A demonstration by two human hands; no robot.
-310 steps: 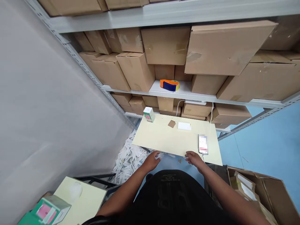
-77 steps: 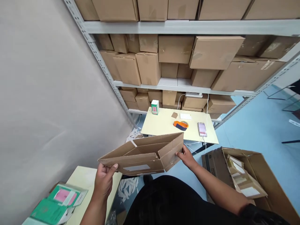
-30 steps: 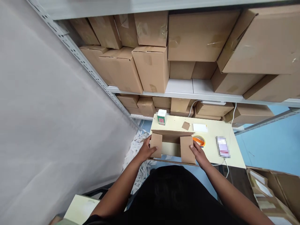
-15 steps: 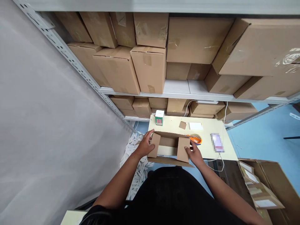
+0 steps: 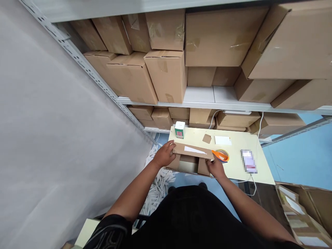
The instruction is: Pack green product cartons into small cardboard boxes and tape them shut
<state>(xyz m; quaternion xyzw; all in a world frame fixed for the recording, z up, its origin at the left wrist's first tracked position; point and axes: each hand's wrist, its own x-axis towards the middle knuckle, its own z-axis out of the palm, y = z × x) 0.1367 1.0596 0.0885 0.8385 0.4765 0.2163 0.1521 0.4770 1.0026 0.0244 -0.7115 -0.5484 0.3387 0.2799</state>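
A brown cardboard box (image 5: 192, 158) stands on the near edge of a pale yellow table (image 5: 233, 167). Its far flap, which bears a white strip, is folded over the top. My left hand (image 5: 164, 155) grips the box's left end, fingers curled over the far flap. My right hand (image 5: 214, 166) presses on the box's right side flap, fingers closed against the cardboard. An orange tape dispenser (image 5: 220, 155) lies just right of the box, beside my right hand.
On the table stand a small green-and-white carton (image 5: 179, 130), a cardboard scrap (image 5: 206, 138), a white card (image 5: 222, 140) and a phone (image 5: 248, 161) on a cable. Shelves packed with cardboard boxes (image 5: 166, 74) rise behind. White paper strips (image 5: 158, 180) litter the floor; an open box (image 5: 303, 218) sits at right.
The far long flap has come down over the box's open top since half a second ago. My left hand shifted onto that flap; my right hand stayed on the right flap.
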